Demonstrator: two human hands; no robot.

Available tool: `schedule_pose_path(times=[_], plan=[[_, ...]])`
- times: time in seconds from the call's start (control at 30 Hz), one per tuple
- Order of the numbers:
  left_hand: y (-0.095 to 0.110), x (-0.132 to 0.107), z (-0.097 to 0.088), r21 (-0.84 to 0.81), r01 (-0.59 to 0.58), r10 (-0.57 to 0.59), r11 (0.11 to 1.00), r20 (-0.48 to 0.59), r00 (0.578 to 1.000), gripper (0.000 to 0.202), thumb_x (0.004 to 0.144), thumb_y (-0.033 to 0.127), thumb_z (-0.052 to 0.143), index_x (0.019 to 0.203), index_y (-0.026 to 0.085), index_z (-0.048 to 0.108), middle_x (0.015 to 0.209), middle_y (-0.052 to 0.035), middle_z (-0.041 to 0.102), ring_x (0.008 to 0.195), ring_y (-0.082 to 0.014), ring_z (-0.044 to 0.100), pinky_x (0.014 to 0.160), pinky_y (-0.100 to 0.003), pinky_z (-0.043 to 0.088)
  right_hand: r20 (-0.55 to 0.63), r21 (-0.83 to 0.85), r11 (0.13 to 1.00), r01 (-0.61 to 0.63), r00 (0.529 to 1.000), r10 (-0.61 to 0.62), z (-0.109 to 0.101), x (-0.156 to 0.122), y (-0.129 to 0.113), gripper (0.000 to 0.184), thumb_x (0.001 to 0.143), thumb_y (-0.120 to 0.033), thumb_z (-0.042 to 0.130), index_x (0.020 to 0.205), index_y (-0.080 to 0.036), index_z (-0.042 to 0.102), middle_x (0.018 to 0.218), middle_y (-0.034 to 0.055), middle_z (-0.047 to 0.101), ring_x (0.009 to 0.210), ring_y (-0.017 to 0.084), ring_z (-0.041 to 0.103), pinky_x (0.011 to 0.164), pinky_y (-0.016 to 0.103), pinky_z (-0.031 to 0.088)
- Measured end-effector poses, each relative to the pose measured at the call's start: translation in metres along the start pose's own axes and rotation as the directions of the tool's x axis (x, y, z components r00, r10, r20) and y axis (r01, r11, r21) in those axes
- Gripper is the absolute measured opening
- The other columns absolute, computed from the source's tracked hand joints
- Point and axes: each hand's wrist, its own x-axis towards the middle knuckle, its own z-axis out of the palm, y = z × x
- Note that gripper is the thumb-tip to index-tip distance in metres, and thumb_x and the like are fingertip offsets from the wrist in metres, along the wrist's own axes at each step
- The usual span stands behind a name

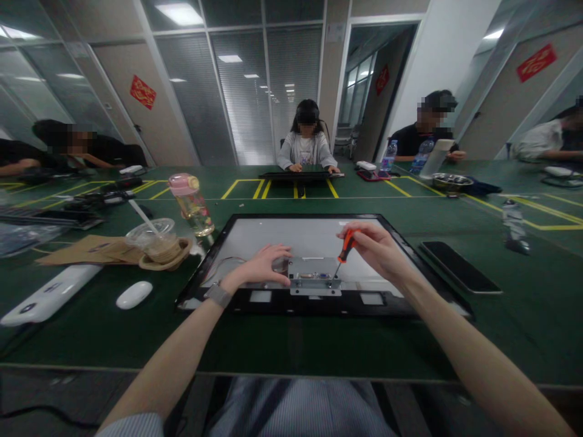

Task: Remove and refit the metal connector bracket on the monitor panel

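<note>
A monitor (pixel 255 227) lies face down on the green table, its silver back panel showing inside a black frame. A small metal circuit-board cover (pixel 315 276) sits near the monitor's front edge. My left hand (pixel 264 267) rests on the panel with its fingers curled against the cover's left end. My right hand (pixel 380 249) grips an orange-handled screwdriver (pixel 345 249), tip down on the cover's right side.
A white mouse (pixel 133 294) and a white remote-like device (pixel 50 295) lie at the left. A lidded plastic cup (pixel 152 240) and a pink-capped bottle (pixel 191 203) stand behind them. A black phone (pixel 460 267) lies at the right. Several people sit around the far side.
</note>
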Motion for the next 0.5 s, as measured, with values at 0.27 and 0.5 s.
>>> schedule_pose_path(times=[0.27, 0.5], plan=[[0.0080, -0.0023, -0.0036, 0.003, 0.019, -0.019, 1.000, 0.017, 1.000, 0.074, 0.071, 0.060, 0.079, 0.134, 0.028, 0.056, 0.158, -0.0058, 0.038, 0.151, -0.0312, 0.024, 0.126, -0.053, 0.006, 0.123, 0.049, 0.995, -0.088, 0.989, 0.081, 0.0010, -0.0015, -0.0039, 0.021, 0.087, -0.041, 0.069, 0.105, -0.032, 0.075, 0.109, 0.0036, 0.076, 0.098, 0.024, 0.071, 0.097, 0.046, 0.049], [0.0025, -0.0018, -0.0017, -0.006, 0.007, -0.006, 1.000, 0.014, 1.000, 0.078, 0.070, 0.066, 0.076, 0.135, 0.029, 0.055, 0.159, -0.0050, 0.037, 0.152, -0.0313, 0.023, 0.126, -0.053, 0.007, -0.033, -0.340, 0.929, 0.143, 0.986, -0.164, -0.0018, -0.0010, 0.0023, 0.010, 0.081, -0.033, 0.076, 0.090, -0.029, 0.076, 0.088, 0.0023, 0.068, 0.084, 0.020, 0.064, 0.079, 0.039, 0.053]])
